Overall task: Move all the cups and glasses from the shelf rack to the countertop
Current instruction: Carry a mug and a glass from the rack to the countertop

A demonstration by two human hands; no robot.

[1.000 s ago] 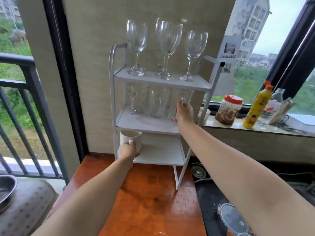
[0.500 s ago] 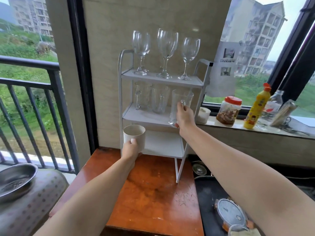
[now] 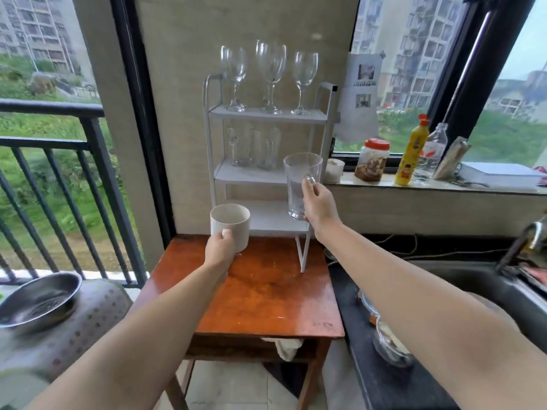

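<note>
Left hand [image 3: 220, 250] grips white mug [image 3: 230, 225]; right hand [image 3: 318, 202] grips tall glass [image 3: 300, 182]

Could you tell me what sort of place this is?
Probably a home kitchen by a balcony: a white shelf rack of glasses, a sink with a tap, and condiment containers on the windowsill.

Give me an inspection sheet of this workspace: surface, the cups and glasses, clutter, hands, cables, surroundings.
Surface: wooden table, bare in front of the rack.
Job's things: white cup and tall glass held off the shelf rack; wine glasses on top shelf, glass mugs on middle shelf.
Clutter: jar, yellow bottle on sill; metal bowl at left.
Hands: left hand grips cup, right hand grips glass.
Cables: cable behind the sink.
Surroundings: windows, balcony railing.
</note>
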